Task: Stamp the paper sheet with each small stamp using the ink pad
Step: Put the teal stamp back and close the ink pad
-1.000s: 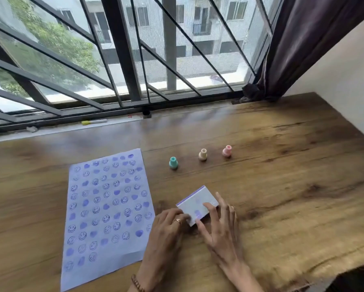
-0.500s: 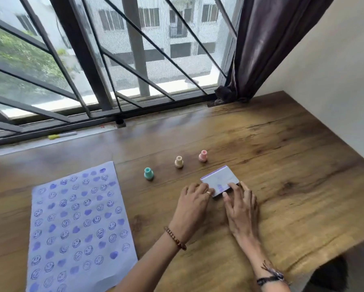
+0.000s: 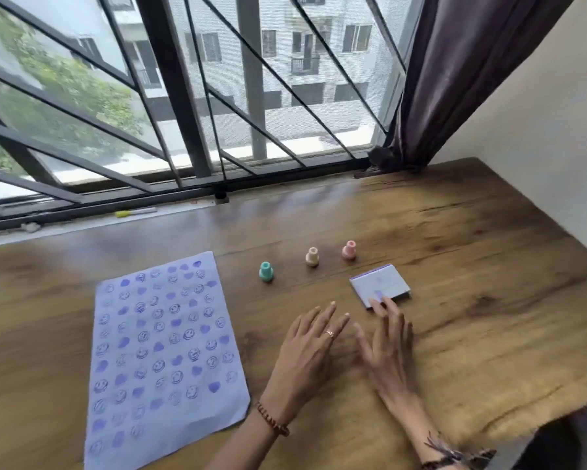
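Observation:
A paper sheet (image 3: 164,357) covered with rows of purple smiley and heart prints lies at the left of the wooden table (image 3: 472,317). Three small stamps stand upright in a row behind my hands: a teal stamp (image 3: 266,271), a cream stamp (image 3: 312,256) and a pink stamp (image 3: 349,250). The ink pad (image 3: 380,285), a closed white box with a purple edge, lies flat to the right of them. My right hand (image 3: 385,344) is open, its fingertips touching the pad's near edge. My left hand (image 3: 307,357) is open with spread fingers, apart from the pad.
A barred window (image 3: 183,113) runs along the table's far edge, with a yellow pen (image 3: 134,212) on its sill. A dark curtain (image 3: 455,79) hangs at the back right beside a white wall (image 3: 539,130). The table's front right edge drops off near my right wrist.
Both hands carried the ink pad from near the sheet to the right of the stamps and set it down. My left hand has let go and drawn back; my right fingertips still touch it.

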A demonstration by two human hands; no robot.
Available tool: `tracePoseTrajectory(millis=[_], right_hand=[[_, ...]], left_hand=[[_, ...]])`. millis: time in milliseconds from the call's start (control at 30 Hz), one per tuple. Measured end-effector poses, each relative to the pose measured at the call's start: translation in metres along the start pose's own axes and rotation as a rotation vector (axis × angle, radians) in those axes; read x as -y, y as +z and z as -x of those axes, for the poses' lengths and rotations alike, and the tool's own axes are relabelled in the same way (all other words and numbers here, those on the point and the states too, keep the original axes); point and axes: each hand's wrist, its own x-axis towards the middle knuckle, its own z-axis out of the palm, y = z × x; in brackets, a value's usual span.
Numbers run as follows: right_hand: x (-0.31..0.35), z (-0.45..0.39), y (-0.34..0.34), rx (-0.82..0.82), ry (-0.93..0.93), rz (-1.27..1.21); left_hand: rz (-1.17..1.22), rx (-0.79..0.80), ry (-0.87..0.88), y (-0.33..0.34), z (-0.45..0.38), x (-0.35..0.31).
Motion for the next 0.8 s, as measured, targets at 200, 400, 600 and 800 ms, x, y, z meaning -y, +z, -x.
tracePoseTrajectory(millis=[200,400,600,800], right_hand=[[0.09,0.053,0.039,0.326,-0.25,-0.183],[0.131,0.078,0.066,0.368,-0.488,-0.038],[0.123,0.073,0.067,0.402,-0.385,-0.039],[0.118,0.07,0.051,0.473,-0.328,0.008]], left_hand=[[0.073,-0.222,-0.397,-0.033,0.1,0.043],[0.088,-0.3,-0.872,-0.042,0.184,0.079],[0.138,-0.198,-0.794,-0.036,0.187,0.091],[0.154,-0.164,-0.743,-0.035,0.176,0.09]])
